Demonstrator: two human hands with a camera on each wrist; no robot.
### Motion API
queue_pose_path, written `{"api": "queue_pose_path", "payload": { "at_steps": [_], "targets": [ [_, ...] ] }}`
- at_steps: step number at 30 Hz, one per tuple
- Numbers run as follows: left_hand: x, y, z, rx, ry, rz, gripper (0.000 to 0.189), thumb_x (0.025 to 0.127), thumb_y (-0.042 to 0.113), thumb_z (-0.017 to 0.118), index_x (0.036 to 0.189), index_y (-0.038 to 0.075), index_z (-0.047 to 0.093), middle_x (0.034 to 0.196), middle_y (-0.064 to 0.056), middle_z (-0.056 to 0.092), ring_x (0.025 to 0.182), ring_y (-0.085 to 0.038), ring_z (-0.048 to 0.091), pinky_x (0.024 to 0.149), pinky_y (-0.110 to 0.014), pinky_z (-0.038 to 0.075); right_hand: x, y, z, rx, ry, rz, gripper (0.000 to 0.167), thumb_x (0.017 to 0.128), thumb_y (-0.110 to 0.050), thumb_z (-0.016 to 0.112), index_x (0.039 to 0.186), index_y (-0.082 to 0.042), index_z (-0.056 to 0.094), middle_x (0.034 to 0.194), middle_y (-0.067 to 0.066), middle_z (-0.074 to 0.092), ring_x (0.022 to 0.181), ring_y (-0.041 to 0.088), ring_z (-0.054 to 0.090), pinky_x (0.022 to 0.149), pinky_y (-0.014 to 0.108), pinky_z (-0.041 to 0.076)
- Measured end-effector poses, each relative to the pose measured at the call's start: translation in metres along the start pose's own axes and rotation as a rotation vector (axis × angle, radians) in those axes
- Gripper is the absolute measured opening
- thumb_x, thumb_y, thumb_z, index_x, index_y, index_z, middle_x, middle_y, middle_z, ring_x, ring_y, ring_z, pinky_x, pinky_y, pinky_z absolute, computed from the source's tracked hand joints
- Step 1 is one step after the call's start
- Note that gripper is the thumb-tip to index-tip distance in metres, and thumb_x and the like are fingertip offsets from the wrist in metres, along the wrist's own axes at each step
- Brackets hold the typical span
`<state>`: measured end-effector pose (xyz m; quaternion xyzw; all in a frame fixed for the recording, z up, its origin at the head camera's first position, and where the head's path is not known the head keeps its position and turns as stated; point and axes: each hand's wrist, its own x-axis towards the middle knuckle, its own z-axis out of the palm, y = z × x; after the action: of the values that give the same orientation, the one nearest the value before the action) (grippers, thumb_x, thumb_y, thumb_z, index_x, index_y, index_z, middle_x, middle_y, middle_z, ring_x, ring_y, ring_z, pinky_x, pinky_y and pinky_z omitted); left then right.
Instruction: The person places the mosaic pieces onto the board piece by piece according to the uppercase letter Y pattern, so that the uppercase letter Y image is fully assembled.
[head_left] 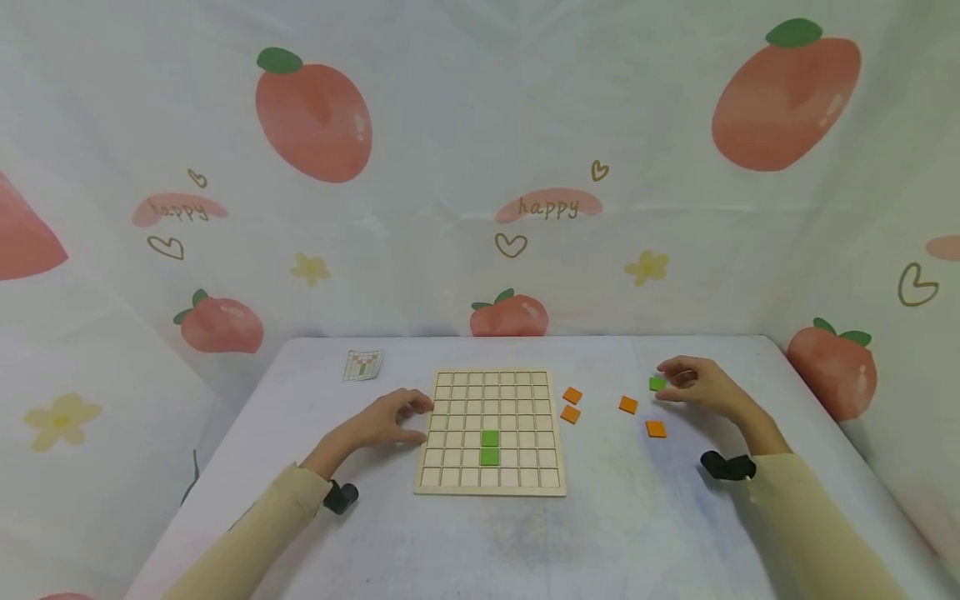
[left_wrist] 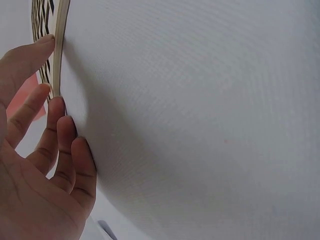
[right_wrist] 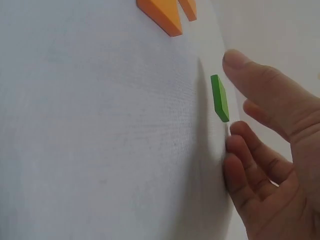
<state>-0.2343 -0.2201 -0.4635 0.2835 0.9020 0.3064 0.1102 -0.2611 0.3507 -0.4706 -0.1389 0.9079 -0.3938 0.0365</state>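
Head view: the left hand (head_left: 386,418) is at the left edge of the grid board (head_left: 492,407), fingers relaxed and grasping nothing. Two seated green tiles (head_left: 490,438) occupy adjacent cells of the board's middle column. The right hand (head_left: 701,387) is positioned at a loose green tile (head_left: 657,383), right of the board; four orange tiles (head_left: 628,405) lie between.

Left wrist view: the thumb tip contacts the board's edge.

Right wrist view: the loose tile lies on the table (right_wrist: 100,125) between thumb and fingers, ungripped.
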Motion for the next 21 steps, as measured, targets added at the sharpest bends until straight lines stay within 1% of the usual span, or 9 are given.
{"api": "queue_pose_path", "payload": {
  "at_steps": [2,5,8,14,17,21],
  "targets": [
    [0.0000,-0.0004,0.0000,0.001,0.001,0.001,0.048,0.086,0.017,0.083,0.126,0.003,0.061,0.120,-0.006,0.061,0.111,-0.029,0.057,0.098,-0.048,0.044,0.0024,0.0008,0.0018,-0.025,0.003,0.000,0.052,0.082,-0.018,0.087,0.121,0.008,0.064,0.113,0.019,0.066,0.099,0.034,0.059,0.081,0.027,0.049],
    [0.0000,-0.0015,0.0002,0.001,0.001,0.002,0.048,0.086,0.017,0.083,0.126,0.003,0.061,0.120,-0.006,0.062,0.111,-0.028,0.057,0.098,-0.047,0.045,0.0053,0.0004,0.0050,-0.053,0.002,0.007,0.053,0.081,-0.021,0.089,0.119,0.008,0.065,0.108,0.016,0.066,0.096,0.032,0.058,0.081,0.033,0.049],
    [-0.0003,-0.0022,0.0005,0.000,-0.001,0.000,0.049,0.086,0.018,0.083,0.127,0.003,0.061,0.120,-0.006,0.062,0.110,-0.028,0.057,0.097,-0.047,0.045,0.0078,0.0006,0.0074,-0.070,0.007,0.019,0.050,0.080,-0.020,0.089,0.116,0.007,0.067,0.103,0.012,0.065,0.093,0.030,0.056,0.080,0.036,0.048],
    [-0.0004,-0.0020,0.0007,-0.003,-0.001,-0.003,0.049,0.086,0.018,0.083,0.127,0.003,0.061,0.119,-0.006,0.061,0.110,-0.028,0.056,0.097,-0.048,0.044,0.0077,0.0001,0.0080,-0.050,0.018,0.037,0.032,0.084,-0.014,0.085,0.108,0.004,0.072,0.094,0.007,0.065,0.086,0.025,0.054,0.073,0.031,0.046],
    [-0.0001,-0.0015,0.0007,-0.006,-0.001,-0.001,0.048,0.086,0.018,0.083,0.126,0.003,0.061,0.119,-0.007,0.061,0.110,-0.028,0.056,0.098,-0.048,0.044,0.0067,-0.0008,0.0077,-0.041,0.020,0.037,0.028,0.085,-0.013,0.083,0.106,0.003,0.074,0.091,0.006,0.064,0.084,0.024,0.054,0.070,0.029,0.046],
    [0.0009,-0.0011,0.0008,-0.006,-0.003,0.013,0.048,0.087,0.018,0.082,0.127,0.002,0.060,0.118,-0.007,0.061,0.110,-0.028,0.056,0.097,-0.047,0.045,0.0048,-0.0012,0.0076,-0.049,0.021,0.026,0.026,0.086,-0.013,0.082,0.105,0.004,0.073,0.090,0.006,0.064,0.083,0.024,0.054,0.070,0.029,0.046]
  ]
}}
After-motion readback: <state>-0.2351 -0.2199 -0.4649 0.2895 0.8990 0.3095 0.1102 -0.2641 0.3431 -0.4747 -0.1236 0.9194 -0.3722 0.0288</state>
